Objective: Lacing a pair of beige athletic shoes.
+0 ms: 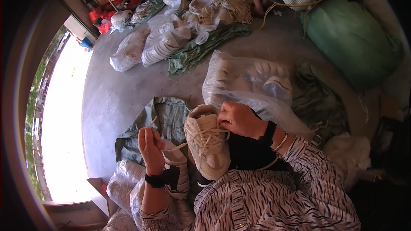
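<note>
A cream and beige sneaker (208, 156) rests on my lap, toe toward me, with pale laces (209, 139) crossing its tongue. To its left, my left hand (150, 147) pinches one lace end and draws it out sideways from the shoe. My right hand (240, 119) is closed at the right side of the shoe's collar, by the upper eyelets; its fingertips are partly hidden, and it seems to grip the lace there. Beneath my left wrist lies another pale shoe (176, 162), partly covered by my forearm.
In front of my knees lies a clear plastic bag (248, 81) of pale shoes. Green woven sacking (156, 113) spreads at left. Farther off are more bagged shoes (165, 42), bundles of laces (233, 6), a stuffed green sack (353, 38) and other people. A bright doorway (68, 115) opens at left.
</note>
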